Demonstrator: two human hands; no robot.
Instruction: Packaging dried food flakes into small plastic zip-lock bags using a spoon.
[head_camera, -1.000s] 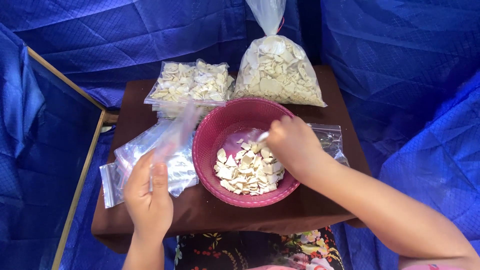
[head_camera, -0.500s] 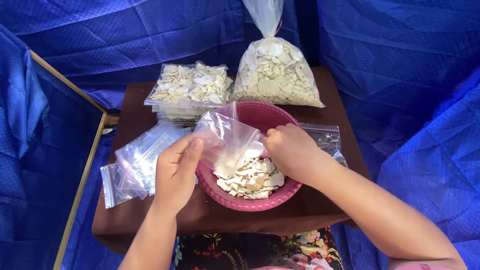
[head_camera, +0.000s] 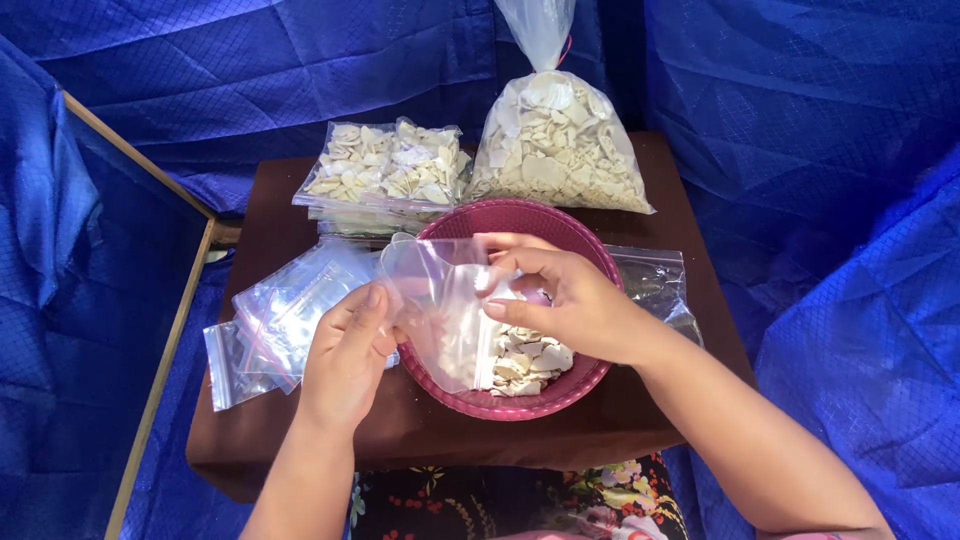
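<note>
Hands held a clear zip bag (head_camera: 440, 305) over the pink bowl (head_camera: 560, 225) on the desk: left hand (head_camera: 345, 355) pinched its left edge, right hand (head_camera: 565, 300) its mouth. Chips (head_camera: 525, 360) might have spilled onto the desk if the thin mouth had slipped shut.

1. The place looks like a small makeshift packing spot, at home or at a stall.
2. Blue quilted tarpaulin (head_camera: 800, 120) hangs on every side.
3. A low brown table (head_camera: 420, 440) carries a large tied bag of pale chips (head_camera: 556, 150), filled zip bags (head_camera: 385, 172), empty zip bags (head_camera: 285, 315) and a pink bowl (head_camera: 520, 402).
</note>
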